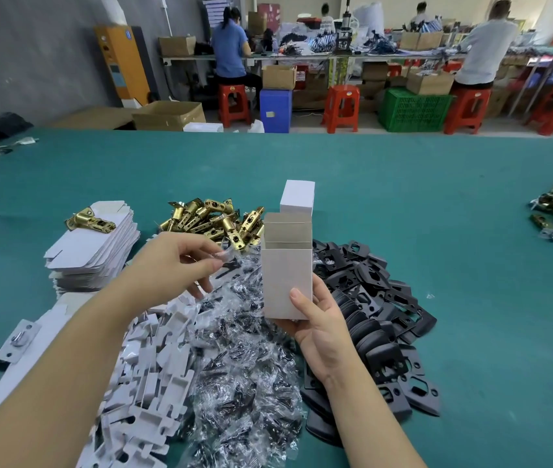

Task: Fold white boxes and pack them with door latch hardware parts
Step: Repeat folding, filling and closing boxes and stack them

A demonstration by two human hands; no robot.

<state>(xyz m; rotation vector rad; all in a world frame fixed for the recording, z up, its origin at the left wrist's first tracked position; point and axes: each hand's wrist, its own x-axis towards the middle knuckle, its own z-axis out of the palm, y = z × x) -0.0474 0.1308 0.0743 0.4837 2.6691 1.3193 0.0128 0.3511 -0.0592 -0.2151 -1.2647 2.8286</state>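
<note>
We are working at a wide teal table [403,184] in a workshop, where other people are sitting on red stools [341,108] at a long bench behind. Our right hand [319,329] is gripping an upright open white box [287,275] above the piles; our left hand [180,261] is pinching a clear screw packet [224,256]. Crowding the near edge are flat box blanks [96,248], brass latches [214,221], bagged screws [244,373] and black strike plates [376,319] — the table's middle and right are lying mostly bare.
</note>
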